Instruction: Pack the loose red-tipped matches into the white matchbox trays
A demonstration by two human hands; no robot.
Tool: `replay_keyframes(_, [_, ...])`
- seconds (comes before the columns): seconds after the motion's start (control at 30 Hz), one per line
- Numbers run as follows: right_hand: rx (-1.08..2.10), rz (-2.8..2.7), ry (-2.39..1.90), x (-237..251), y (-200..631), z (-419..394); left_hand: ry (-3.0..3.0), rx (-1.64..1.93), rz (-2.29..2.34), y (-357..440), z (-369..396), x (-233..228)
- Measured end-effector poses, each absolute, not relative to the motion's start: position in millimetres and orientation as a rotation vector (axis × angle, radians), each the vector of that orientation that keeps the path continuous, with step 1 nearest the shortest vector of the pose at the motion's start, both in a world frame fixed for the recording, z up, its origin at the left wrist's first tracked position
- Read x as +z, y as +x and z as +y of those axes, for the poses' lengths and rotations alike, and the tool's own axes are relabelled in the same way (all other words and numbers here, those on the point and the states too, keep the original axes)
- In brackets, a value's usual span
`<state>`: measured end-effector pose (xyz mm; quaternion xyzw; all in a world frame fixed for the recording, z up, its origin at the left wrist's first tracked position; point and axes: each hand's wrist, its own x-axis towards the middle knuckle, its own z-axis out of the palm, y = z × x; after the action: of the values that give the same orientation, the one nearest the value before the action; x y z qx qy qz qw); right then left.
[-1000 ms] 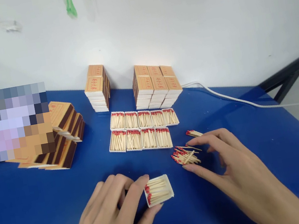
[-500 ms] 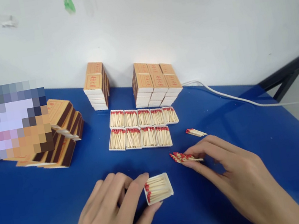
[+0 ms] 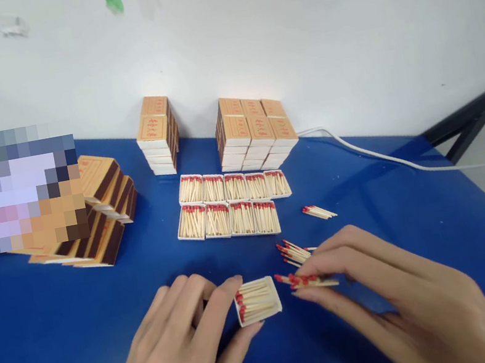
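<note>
Between the thumb and forefinger of my left hand (image 3: 180,336) is a white matchbox tray (image 3: 275,301), partly filled with red-tipped matches lying sideways. My right hand (image 3: 383,288) pinches a small bunch of matches (image 3: 309,281), just right of the tray and apart from it. Behind those fingers, a loose pile of matches (image 3: 293,252) rests on the blue table; my fingers hide part of it. Farther back, two rows of filled matchbox trays (image 3: 227,209) stand side by side, their match heads toward the wall.
Closed matchboxes stand in a block (image 3: 255,132) and a narrower stack (image 3: 157,135) by the wall. More boxes (image 3: 102,200) lie in a leaning heap at left, partly pixelated. A few matches (image 3: 319,212) lie at right. A white cable (image 3: 374,158) crosses the table's back.
My right hand has moved nearer to me with a bunch of matches, and a loose pile now shows on the table behind it. My left hand still holds the tray.
</note>
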<state>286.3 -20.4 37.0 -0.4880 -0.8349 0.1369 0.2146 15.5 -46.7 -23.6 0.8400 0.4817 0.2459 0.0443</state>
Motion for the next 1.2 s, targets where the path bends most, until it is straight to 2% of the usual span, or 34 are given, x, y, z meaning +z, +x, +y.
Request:
replay_keyframes(0.1, [0.412, -2.579, -1.161, 43, 273, -19, 2.562, 0.742, 1.472, 14, -47, -22])
replay_keyframes(0.2, [0.197, -2.750, -1.086, 43, 260, -15, 2.567, 0.710, 1.443, 12, -47, -22])
replay_keyframes(0.3, [0.040, -2.789, -1.049, 41, 248, -12, 2.567, 0.707, 1.457, 11, -46, -22])
replay_keyframes(0.43, [0.030, -2.735, -1.053, 37, 236, -9, 2.638, 0.689, 1.444, 10, -44, -20])
replay_keyframes(0.63, [0.240, -2.776, -1.075, 32, 238, -10, 2.680, 0.661, 1.427, 7, -42, -15])
replay_keyframes(0.83, [0.590, -2.509, -1.217, 37, 264, -14, 2.682, 0.677, 1.457, 9, -41, -12])
replay_keyframes(1.2, [0.713, -2.252, -1.268, 8, 259, -22, 2.433, 0.688, 1.481, 6, -54, -34])
